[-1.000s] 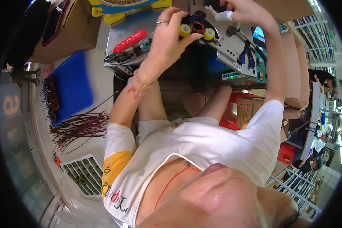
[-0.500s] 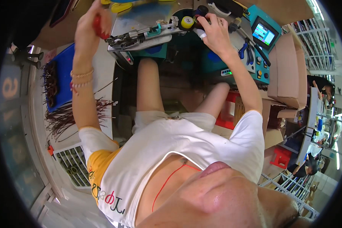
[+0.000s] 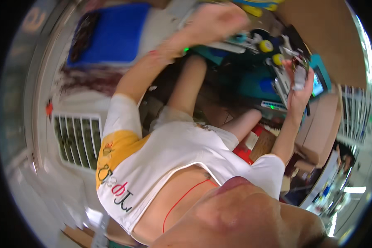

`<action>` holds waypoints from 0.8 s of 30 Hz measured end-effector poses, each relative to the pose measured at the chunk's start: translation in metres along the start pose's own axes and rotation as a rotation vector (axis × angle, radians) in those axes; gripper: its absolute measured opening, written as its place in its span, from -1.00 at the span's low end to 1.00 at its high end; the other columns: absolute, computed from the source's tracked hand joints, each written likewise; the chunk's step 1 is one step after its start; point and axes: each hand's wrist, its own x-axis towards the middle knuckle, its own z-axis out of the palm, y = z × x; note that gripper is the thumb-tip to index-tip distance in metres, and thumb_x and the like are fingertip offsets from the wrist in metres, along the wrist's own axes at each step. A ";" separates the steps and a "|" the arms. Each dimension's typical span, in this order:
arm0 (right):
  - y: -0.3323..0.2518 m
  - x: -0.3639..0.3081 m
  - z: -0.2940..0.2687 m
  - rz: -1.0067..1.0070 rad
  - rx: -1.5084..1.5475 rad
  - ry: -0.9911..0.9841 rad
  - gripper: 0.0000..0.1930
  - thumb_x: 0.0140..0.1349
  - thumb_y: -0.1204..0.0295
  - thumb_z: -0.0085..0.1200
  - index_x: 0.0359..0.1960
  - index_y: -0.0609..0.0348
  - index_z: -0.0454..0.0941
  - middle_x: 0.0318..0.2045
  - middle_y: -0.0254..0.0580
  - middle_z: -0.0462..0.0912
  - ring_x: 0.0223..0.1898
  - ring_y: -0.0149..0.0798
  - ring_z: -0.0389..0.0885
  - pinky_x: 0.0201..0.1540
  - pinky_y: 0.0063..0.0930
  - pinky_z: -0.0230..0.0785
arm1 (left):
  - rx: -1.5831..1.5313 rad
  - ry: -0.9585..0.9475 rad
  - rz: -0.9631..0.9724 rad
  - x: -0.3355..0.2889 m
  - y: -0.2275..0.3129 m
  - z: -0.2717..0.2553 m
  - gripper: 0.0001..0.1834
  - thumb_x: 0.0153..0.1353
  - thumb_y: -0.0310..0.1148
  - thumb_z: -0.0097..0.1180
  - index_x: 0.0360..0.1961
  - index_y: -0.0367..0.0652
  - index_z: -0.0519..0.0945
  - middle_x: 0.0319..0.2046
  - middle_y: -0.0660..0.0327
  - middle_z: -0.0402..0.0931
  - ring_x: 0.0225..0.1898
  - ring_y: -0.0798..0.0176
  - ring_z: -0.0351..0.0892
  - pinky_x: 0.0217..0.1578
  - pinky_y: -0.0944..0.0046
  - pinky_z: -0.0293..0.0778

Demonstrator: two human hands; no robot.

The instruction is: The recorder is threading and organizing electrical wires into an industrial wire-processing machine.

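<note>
My right hand (image 3: 298, 91) is raised at the right of the teal winding machine (image 3: 252, 68), with its fingers closed round a small dark ring-like coil (image 3: 300, 64). Something whitish shows by these fingers, perhaps tape on one of them. My left hand (image 3: 227, 20) hovers over the left part of the machine, smeared by motion, so its fingers cannot be read. Between the hands sit a yellow roller (image 3: 265, 45) and a second yellow roller (image 3: 278, 59).
On the left bench lies a blue mat (image 3: 122, 35) bearing dark coils (image 3: 84, 35), with a blurred bundle of dark wires (image 3: 91, 78) beside it. A lit screen (image 3: 317, 84) stands behind my right hand. Cardboard boxes (image 3: 318, 128) are stacked at the right.
My left hand has left the red handle and swung right. My right hand has come away from the rollers, moving right with the dark coil. The whole view has turned.
</note>
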 end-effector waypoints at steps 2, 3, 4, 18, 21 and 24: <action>0.019 -0.015 0.016 0.288 0.496 -0.082 -0.58 0.54 0.25 -0.37 0.18 0.32 0.35 0.07 0.18 0.58 0.13 0.14 0.59 0.30 -0.12 0.39 | 0.419 -0.083 0.296 -0.007 0.004 0.022 -0.49 0.10 -0.34 0.32 0.11 -0.11 0.54 -0.04 0.13 0.57 0.12 0.09 0.53 0.16 -0.06 0.37; 0.030 -0.025 0.037 0.240 0.494 -0.124 -0.63 0.52 0.32 -0.25 0.21 0.28 0.30 0.11 0.21 0.56 0.16 0.14 0.57 0.29 -0.06 0.40 | 0.512 -0.107 0.434 -0.015 0.015 0.020 -0.38 0.04 -0.33 0.34 0.18 -0.08 0.48 0.09 0.13 0.51 0.26 0.05 0.43 0.27 -0.21 0.24; 0.034 -0.035 0.058 0.242 0.562 -0.103 -0.63 0.48 0.39 -0.13 0.25 0.22 0.24 0.15 0.20 0.53 0.16 0.13 0.57 0.26 0.00 0.41 | 0.345 -0.133 0.313 -0.029 0.026 0.020 -0.25 0.00 -0.28 0.37 0.26 -0.06 0.38 0.21 0.11 0.38 0.39 0.05 0.21 0.34 -0.40 -0.04; 0.116 -0.078 0.141 0.472 0.236 -0.640 -0.65 0.40 0.62 -0.11 0.20 0.23 0.37 -0.05 -0.02 0.66 -0.10 -0.27 0.68 0.01 -0.46 0.50 | 0.905 0.233 -0.640 -0.198 -0.030 -0.239 -0.50 0.10 -0.12 0.43 -0.05 -0.28 0.68 -0.20 0.06 0.72 -0.21 0.16 0.72 -0.12 0.21 0.58; 0.147 -0.111 0.098 0.597 0.124 -0.634 -0.65 0.37 0.67 -0.14 0.17 0.23 0.40 -0.09 -0.05 0.67 -0.13 -0.30 0.68 -0.04 -0.50 0.50 | 1.166 0.228 -0.550 -0.229 -0.067 -0.301 -0.51 0.11 -0.11 0.42 -0.07 -0.27 0.69 -0.21 0.03 0.72 -0.22 0.10 0.72 -0.12 0.16 0.59; 0.159 -0.133 0.065 0.696 0.051 -0.607 -0.63 0.32 0.72 -0.19 0.14 0.24 0.43 -0.10 -0.06 0.68 -0.14 -0.30 0.68 -0.04 -0.53 0.50 | 1.190 0.175 -0.799 -0.260 -0.091 -0.340 -0.50 0.11 -0.06 0.41 -0.08 -0.23 0.70 -0.29 -0.01 0.70 -0.21 -0.04 0.70 -0.14 0.05 0.58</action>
